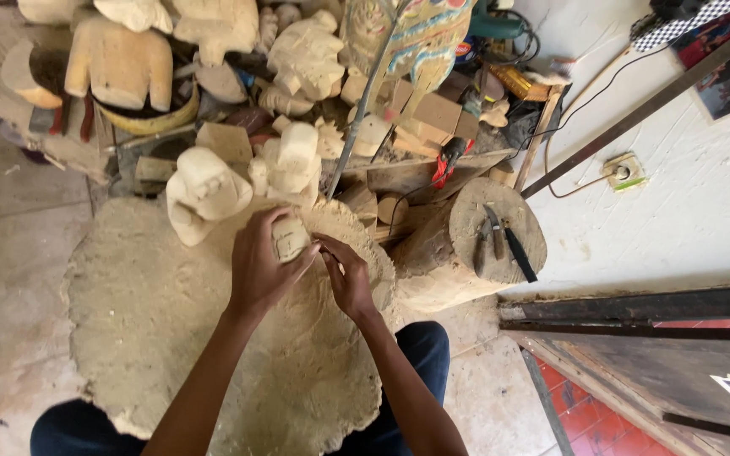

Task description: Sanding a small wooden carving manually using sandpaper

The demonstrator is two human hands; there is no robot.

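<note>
My left hand [257,268] is wrapped round a small pale carving [290,239], fingers curled over its top and thumb under it, holding it just above the slab [154,321] on my lap. My right hand [346,277] is pinched shut beside it, the fingertips pressed close to the carving's right edge — whether there is a thin blade in that pinch I cannot tell, it is too small to see.

I judge this to be the fine shaping step: the piece is braced in one hand and worked along its side by the other. The next move calls for a short, controlled stroke away from my left thumb, with the carving kept steady.

Just beyond the carving stands a rough figure [204,192], and behind it a heap of other blanks [306,59]. To the right, on a stump [500,230], lie two tools [500,241] — near, but out of my hands.
</note>
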